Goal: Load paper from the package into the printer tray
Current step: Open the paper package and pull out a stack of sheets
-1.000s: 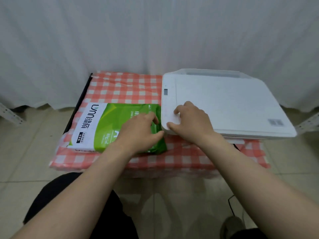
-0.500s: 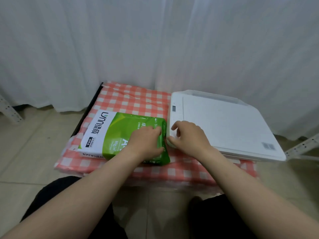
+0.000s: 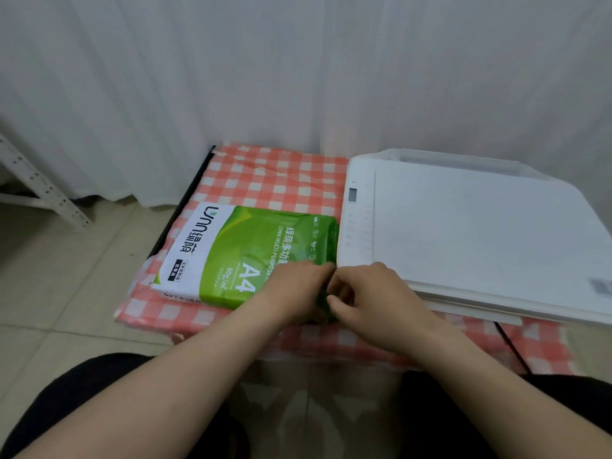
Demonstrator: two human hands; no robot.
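On checked tablecloth (image 3: 278, 180), both hands (image 3: 334, 293) apparently pinch the paper package (image 3: 231, 253) end beside the printer (image 3: 463, 233).

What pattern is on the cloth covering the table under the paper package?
A red-and-white check, clearest in the head view on the tablecloth behind the paper package.

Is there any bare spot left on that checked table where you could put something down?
Yes: the checked cloth is bare behind the green paper package, between it, the curtain and the printer. A narrow strip runs along the front edge. It is crowded where the left hand and right hand meet at the package's end by the printer.
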